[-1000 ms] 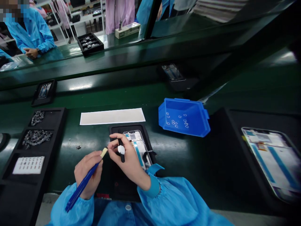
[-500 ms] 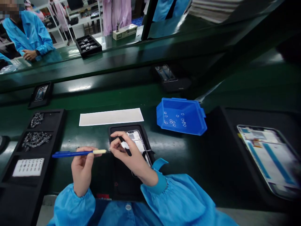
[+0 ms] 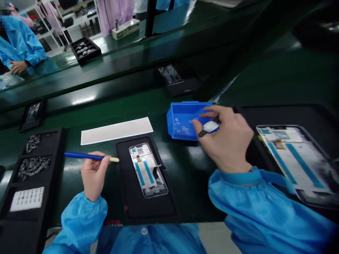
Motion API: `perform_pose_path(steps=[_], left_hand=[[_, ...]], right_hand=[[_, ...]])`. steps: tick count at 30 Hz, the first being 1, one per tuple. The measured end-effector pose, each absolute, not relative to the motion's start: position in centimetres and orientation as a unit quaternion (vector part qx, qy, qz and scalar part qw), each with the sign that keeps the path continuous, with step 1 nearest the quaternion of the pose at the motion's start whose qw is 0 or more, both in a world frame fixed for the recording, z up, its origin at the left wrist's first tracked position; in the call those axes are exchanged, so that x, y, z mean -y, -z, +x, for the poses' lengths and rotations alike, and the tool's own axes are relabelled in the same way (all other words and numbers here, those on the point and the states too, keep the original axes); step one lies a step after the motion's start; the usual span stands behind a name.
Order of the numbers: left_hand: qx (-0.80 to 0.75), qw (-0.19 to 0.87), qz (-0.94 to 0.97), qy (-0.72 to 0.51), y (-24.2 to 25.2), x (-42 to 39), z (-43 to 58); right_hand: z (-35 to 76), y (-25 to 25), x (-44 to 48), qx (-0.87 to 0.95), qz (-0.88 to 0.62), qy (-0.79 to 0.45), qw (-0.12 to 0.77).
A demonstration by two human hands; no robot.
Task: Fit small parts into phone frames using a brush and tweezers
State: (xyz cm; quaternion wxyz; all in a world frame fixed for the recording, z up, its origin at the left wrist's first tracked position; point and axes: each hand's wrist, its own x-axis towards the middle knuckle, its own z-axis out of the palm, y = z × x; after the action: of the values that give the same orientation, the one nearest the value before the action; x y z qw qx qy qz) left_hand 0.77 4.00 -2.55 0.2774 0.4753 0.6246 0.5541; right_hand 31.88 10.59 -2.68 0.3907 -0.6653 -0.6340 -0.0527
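Note:
My left hand (image 3: 94,174) is closed round a blue pen-like stick (image 3: 82,155) with a cream-coloured tip. That tip points right, at the left edge of a black tray (image 3: 127,192). On the tray lies an opened phone frame (image 3: 148,169) with two blue strips and a black ribbon at its right side. My right hand (image 3: 225,137) is over the right part of a blue bin (image 3: 172,121) that contains several small, clear square pieces (image 3: 184,129). Its thumb and forefinger are apart. Tucked in that palm is a black tool with a white wrap (image 3: 211,126); its kind is unclear.
A black compartment tray (image 3: 57,155) on the left holds dark small parts and a white card (image 3: 27,199). A pale paper strip (image 3: 116,130) lies behind the work tray. Another phone frame (image 3: 291,158) sits at right. Across the bench is a person in blue (image 3: 22,42).
My right hand has moved from the stick's tip over to the blue bin, uncovering the phone frame. My left hand still holds the stick. The view has shifted right.

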Motion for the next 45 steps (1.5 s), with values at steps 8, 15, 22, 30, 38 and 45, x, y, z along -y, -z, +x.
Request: perform_pose_path(steps=[8,15,22,30,38,45], left_hand=[[-0.590,0.200,0.626,-0.469,4.0,-7.5,3.2],[-0.564,0.182,0.694,-0.408,4.6,-8.9,5.4],[-0.534,0.168,0.752,-0.347,4.2,-7.7,5.5],[-0.497,0.118,0.798,-0.320,3.9,-7.9,6.3],[-0.504,0.085,0.804,-0.303,3.7,-7.9,6.4],[-0.521,0.092,0.789,-0.313,4.0,-7.9,6.4]], right_hand=[[25.2,7.1,-8.3,0.803,-0.482,-0.153,0.316],[25.5,6.7,-8.4,0.791,-0.481,-0.203,0.319],[26.2,6.1,-7.8,0.736,-0.471,-0.354,0.334],[26.4,6.0,-7.7,0.715,-0.474,-0.387,0.337],[26.4,6.1,-7.7,0.721,-0.471,-0.375,0.342],[26.3,6.0,-7.7,0.720,-0.472,-0.373,0.346]])
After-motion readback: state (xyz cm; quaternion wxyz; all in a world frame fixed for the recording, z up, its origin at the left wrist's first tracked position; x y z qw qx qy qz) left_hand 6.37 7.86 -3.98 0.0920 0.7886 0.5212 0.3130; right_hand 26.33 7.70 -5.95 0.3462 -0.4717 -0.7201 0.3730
